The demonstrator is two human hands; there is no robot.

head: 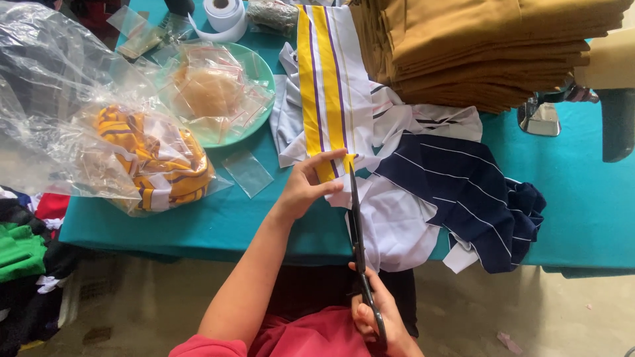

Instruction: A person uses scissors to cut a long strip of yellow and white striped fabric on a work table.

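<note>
Far left, off the tabletop (198,225): heap of green, red and dark cloth (23,244).

Left part of teal tabletop: large clear plastic bag (59,99), crumpled, holding yellow striped trim pieces (155,162). Just right of it: green plate (254,79) loaded with small zip bags (208,89). One flat empty zip bag (247,173) lying on the teal surface below the plate. White tape roll (223,14) at the top edge.

Centre: left hand (307,185) pinching the near end of a yellow, white and purple striped band (327,79), thumb and fingers closed narrow on the cloth. Band stretched away toward the far edge, lying over white fabric pieces (390,225).

Just right of the left hand: long black scissors (357,238), tips touching the band's near end by the fingertips, blades almost together. Right hand (377,314) below the tabletop edge, fingers wrapped through the scissor handles, gripping them.

Right of centre: navy striped fabric (463,192) draped over the white pieces and hanging past the near edge. Behind it: tall stack of folded mustard-brown cloth (476,46).

Far right: part of a sewing machine (612,86), presser foot area (539,119) near the stack.
</note>
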